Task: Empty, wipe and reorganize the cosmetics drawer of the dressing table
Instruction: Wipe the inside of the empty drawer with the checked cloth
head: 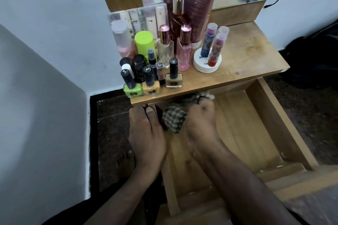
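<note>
A checked cloth [174, 119] is bunched under the right hand [201, 122], whose fingers are curled over it and press it against the back left part of the open drawer [270, 115]; part of the cloth shows again beyond the knuckles, under the edge of the table top [256, 49]. The left hand [146, 133] is laid along the drawer's left wall, thumb inside and fingers outside, so the wall is gripped between them – its fingertips reach the underside of the table top. Both forearms come in from the bottom of the view.

The drawer is pulled well out, and only bare wood is seen around the cloth and hand.

The cosmetics have been set on the table top, crowded at its left. Along the front edge stand three nail polish bottles: a green one [132, 86], a yellow one [150, 83] and a beige one [173, 76], each with a black cap. Behind them several small dark-capped bottles are grouped, then a lime-green capped container [144, 44], a clear perfume bottle [165, 49] and a pink one [184, 51]. A tall red bottle [178, 12] and a large pink tube [201, 5] are placed further back, beside a clear plastic case [139, 18]. To the right, lip balm sticks [215, 49] stand on a white round jar [207, 63] – the rest of the top is bare wood
</note>
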`<state>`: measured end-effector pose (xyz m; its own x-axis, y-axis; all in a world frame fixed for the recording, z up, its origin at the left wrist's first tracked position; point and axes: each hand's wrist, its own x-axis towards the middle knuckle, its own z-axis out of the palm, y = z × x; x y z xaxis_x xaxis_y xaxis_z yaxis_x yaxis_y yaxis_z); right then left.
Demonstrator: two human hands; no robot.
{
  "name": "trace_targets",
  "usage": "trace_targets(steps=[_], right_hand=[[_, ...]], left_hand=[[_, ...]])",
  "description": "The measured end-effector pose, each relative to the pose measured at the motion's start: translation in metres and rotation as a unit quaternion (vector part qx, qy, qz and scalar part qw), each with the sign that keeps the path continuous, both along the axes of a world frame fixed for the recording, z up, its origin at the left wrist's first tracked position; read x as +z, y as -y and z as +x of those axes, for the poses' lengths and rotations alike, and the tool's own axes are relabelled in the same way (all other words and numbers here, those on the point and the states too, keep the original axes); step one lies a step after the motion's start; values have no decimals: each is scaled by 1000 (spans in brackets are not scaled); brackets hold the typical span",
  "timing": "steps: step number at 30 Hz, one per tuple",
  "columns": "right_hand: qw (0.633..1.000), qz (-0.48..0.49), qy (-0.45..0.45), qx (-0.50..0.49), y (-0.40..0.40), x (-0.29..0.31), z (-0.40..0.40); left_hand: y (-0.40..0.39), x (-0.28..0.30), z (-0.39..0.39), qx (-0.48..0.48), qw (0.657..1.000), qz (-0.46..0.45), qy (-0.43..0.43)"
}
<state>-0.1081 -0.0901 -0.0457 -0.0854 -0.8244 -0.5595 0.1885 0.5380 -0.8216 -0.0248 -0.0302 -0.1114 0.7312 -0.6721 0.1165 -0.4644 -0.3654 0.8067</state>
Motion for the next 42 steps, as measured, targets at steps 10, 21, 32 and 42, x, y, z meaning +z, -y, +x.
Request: trace_targets(steps=[10, 21, 32, 42], right_hand=[[994, -22, -105, 22, 5, 5, 4], [738, -325, -388, 446, -21, -7, 1], [740, -367, -375, 421, -15, -16, -9], [725, -337, -359, 481, -11, -15, -14]], left_hand=[[-1, -1, -5, 3, 1000, -19, -17], [3, 6, -5, 41, 979, -73, -187], [3, 6, -5, 50, 965, -92, -239], [6, 7, -3, 69, 966, -66, -240]])
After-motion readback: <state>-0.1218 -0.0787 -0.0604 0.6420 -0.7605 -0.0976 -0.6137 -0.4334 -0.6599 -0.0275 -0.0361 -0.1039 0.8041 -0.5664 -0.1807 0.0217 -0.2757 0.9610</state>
